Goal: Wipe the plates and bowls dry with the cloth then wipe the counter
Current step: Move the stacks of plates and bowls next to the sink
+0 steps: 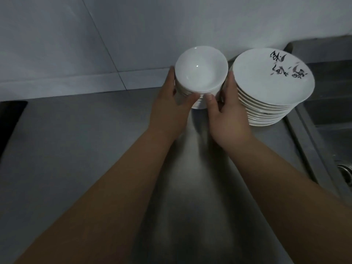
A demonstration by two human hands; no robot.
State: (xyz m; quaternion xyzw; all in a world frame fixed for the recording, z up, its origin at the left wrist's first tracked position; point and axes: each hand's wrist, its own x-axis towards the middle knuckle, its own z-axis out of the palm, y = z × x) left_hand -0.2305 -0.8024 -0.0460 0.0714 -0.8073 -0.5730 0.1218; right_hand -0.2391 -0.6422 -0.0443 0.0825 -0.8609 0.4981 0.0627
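Note:
A stack of several white bowls (202,71) stands on the steel counter (76,149) near the back wall. My left hand (169,103) grips the stack's left side, thumb across the front. My right hand (224,115) grips its right side, thumb on the front and fingers behind. Just to the right stands a stack of several white plates (270,86); the top plate carries black brush marks. No cloth is in view.
A steel sink (331,119) lies at the right, its rim just past the plates, with a drain fitting (345,172) at the frame edge. A dark panel (9,122) sits at the counter's left edge. A tiled wall (114,35) rises behind.

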